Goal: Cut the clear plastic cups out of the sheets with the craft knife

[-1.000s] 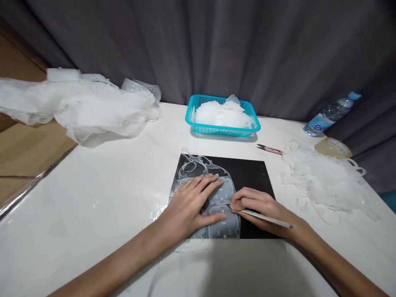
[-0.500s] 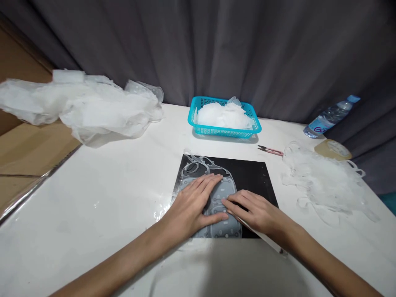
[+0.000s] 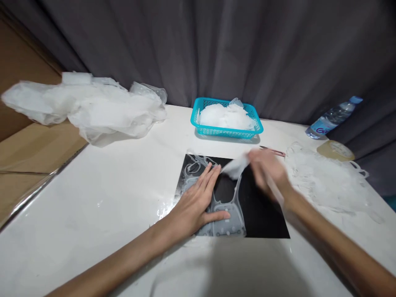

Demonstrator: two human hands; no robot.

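Left hand (image 3: 199,198): is pressing translucent sheet (image 3: 232,225) flat onto black mat (image 3: 266,216), fingers extended, presumably bracing it against pull.
Right hand (image 3: 268,170): fingers are pinching white piece (image 3: 236,166) over black mat; blurred slim tool (image 3: 276,191) is lying alongside.

We are looking at a translucent, greyish sheet (image 3: 231,219) patterned with pale dots, a whitish film piece (image 3: 236,168), a plain black mat (image 3: 264,216), a lattice-patterned turquoise basket (image 3: 227,132), pink-handled snips (image 3: 278,152), a dark grey curtain (image 3: 216,49), and a blue-capped bottle (image 3: 336,116) whose pale-blue label (image 3: 323,125) is showing purple lettering.
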